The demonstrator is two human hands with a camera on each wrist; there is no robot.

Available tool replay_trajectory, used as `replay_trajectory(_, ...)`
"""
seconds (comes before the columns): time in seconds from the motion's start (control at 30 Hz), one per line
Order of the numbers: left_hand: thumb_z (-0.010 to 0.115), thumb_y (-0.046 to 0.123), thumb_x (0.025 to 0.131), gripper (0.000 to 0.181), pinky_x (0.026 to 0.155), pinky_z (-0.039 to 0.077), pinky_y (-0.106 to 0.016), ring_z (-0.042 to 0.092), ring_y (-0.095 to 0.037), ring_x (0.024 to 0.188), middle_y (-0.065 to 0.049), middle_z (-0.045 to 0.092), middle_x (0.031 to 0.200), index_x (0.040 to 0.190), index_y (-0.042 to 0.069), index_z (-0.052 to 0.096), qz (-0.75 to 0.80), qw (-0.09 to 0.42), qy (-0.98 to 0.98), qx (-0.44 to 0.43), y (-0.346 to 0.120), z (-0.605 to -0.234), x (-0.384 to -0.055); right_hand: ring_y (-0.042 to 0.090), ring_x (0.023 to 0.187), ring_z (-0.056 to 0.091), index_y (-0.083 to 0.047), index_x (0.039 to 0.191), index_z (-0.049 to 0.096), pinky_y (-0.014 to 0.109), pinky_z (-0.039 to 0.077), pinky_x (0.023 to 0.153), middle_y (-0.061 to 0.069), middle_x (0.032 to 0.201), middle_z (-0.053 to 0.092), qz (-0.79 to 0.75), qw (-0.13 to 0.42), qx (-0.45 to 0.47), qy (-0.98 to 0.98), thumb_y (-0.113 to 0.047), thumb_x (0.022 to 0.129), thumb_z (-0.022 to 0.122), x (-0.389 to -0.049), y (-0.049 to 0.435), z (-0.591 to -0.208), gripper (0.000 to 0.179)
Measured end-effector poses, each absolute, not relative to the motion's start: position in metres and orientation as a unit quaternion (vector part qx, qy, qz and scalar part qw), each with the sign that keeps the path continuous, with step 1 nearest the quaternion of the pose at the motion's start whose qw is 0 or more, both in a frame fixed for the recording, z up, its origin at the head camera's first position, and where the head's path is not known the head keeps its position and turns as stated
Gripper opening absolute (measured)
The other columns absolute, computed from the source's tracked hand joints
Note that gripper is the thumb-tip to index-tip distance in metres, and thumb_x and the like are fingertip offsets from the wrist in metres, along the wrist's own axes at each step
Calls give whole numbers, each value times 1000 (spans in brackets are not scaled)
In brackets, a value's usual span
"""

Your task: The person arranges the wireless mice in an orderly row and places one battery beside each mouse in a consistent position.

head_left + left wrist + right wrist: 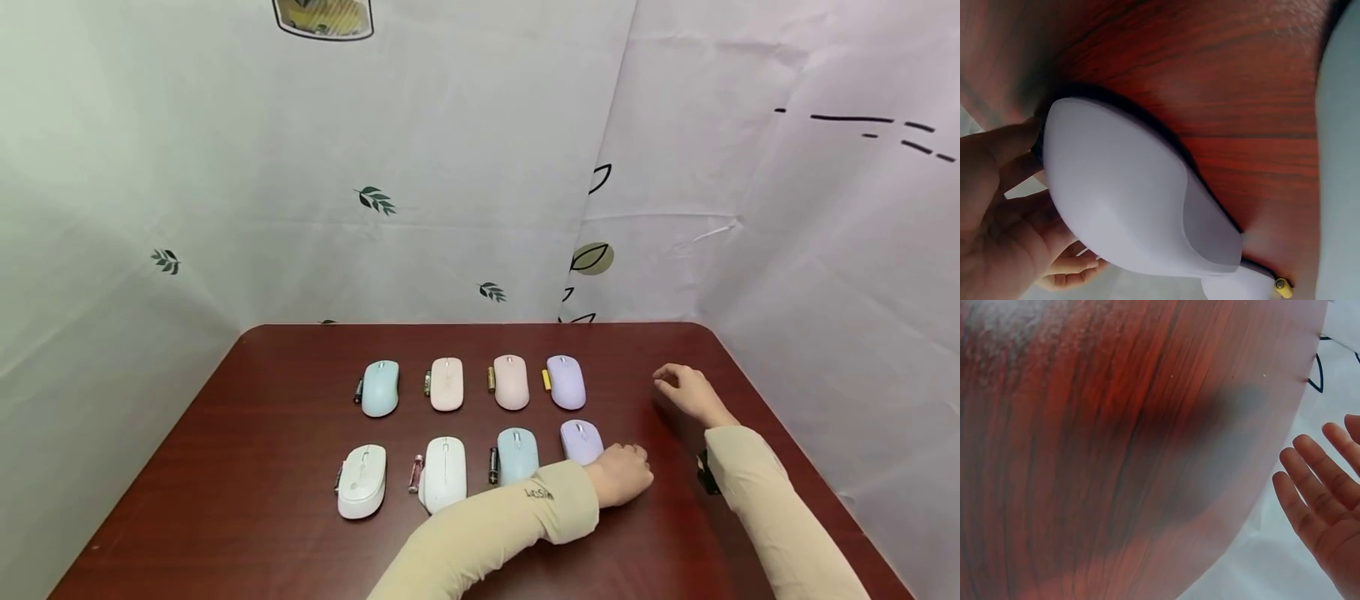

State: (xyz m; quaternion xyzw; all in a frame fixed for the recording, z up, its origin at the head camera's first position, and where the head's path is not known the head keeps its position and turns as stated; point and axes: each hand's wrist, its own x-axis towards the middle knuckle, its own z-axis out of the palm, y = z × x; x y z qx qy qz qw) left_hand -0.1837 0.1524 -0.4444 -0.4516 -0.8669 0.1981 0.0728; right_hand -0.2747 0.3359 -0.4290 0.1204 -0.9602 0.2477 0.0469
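Note:
My left hand (pixel 619 475) is low over the table, at the right side of the front lavender mouse (pixel 581 441). In the left wrist view this mouse (pixel 1122 187) fills the middle, and the thumb and a fingertip close on a small dark piece (pixel 1037 149) at its rounded end. Most of that piece is hidden; its kind cannot be told. Farther right, my right hand (pixel 692 392) hovers near the table's right edge with fingers loosely bent. Its fingers (pixel 1316 487) are spread and hold nothing in the right wrist view.
Beyond stands a row of mice: blue (pixel 381 388), pale pink (pixel 447 384), pink (pixel 512 382) and lavender (pixel 566 382), each with a battery, one yellow (pixel 546 380). In front are white mice (pixel 362 482) and a blue one (pixel 517 455) beside a black battery (pixel 493 466). The left sleeve crosses before them.

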Motion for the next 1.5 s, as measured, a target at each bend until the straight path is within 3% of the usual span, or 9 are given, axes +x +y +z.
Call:
replay_trajectory(0.1, 54, 25, 92, 21, 70, 46, -18, 58, -3, 89, 11, 62, 102, 100, 37, 70, 190, 89, -865, -455, 152, -444, -183, 43, 98, 58, 8, 106, 61, 55, 46, 81, 28, 104, 63, 249, 52, 122, -959, -7, 92, 53, -277, 333, -428, 22)
replay_trajectory(0.3, 60, 25, 89, 18, 67, 45, -18, 58, -5, 82, 11, 63, 95, 94, 38, 71, 184, 91, -860, -467, 148, -444, -179, 38, 92, 60, 7, 106, 62, 50, 48, 77, 24, 101, 64, 252, 43, 129, -958, -7, 92, 55, -275, 328, -431, 21)
replay_trajectory(0.43, 72, 33, 81, 10, 66, 46, -19, 57, -6, 81, 12, 62, 92, 89, 37, 71, 161, 62, -849, -499, 143, -441, -177, 34, 87, 61, 6, 105, 63, 47, 48, 74, 23, 100, 65, 246, 53, 139, -958, -6, 91, 57, -274, 323, -432, 19)
replay_trajectory(0.6, 80, 39, 70, 18, 65, 46, -17, 56, -5, 78, 13, 60, 84, 81, 32, 68, 116, 39, -831, -542, 135, -441, -177, 31, 85, 62, 6, 102, 64, 45, 48, 73, 21, 98, 67, 240, 66, 163, -955, -5, 90, 57, -275, 312, -432, 18)
replay_trajectory(0.73, 77, 41, 71, 19, 65, 44, -14, 55, -2, 74, 13, 58, 78, 77, 28, 65, 93, 19, -825, -557, 128, -441, -182, 32, 88, 62, 5, 103, 64, 47, 48, 75, 21, 98, 67, 241, 66, 172, -953, -5, 90, 58, -275, 304, -432, 17)
replay_trajectory(0.93, 72, 42, 78, 23, 67, 38, -11, 50, -1, 76, 11, 54, 85, 94, 26, 67, 70, -1, -808, -585, 121, -434, -192, 30, 86, 63, 4, 101, 65, 47, 49, 75, 19, 96, 68, 245, 71, 184, -949, -5, 89, 59, -273, 292, -431, 16)
replay_trajectory(1.07, 69, 42, 80, 21, 65, 36, -11, 48, 0, 77, 10, 53, 88, 94, 26, 66, 54, 10, -800, -598, 117, -426, -194, 30, 88, 64, 3, 102, 65, 46, 50, 77, 16, 97, 68, 249, 67, 202, -945, -6, 90, 59, -269, 284, -430, 16)
replay_trajectory(1.37, 63, 47, 86, 26, 73, 42, -11, 55, -1, 83, 9, 60, 93, 100, 26, 68, 36, 47, -811, -582, 97, -417, -196, 28, 100, 60, 0, 114, 62, 41, 49, 84, 13, 110, 64, 241, -78, 347, -903, -16, 91, 61, -250, 263, -424, 28)
replay_trajectory(1.5, 63, 47, 86, 26, 68, 42, -8, 57, 3, 77, 7, 61, 97, 98, 25, 69, 15, 47, -815, -578, 88, -417, -199, 28, 107, 53, -2, 120, 60, 36, 46, 88, 13, 117, 57, 238, -131, 381, -884, -11, 87, 64, -243, 254, -422, 35)
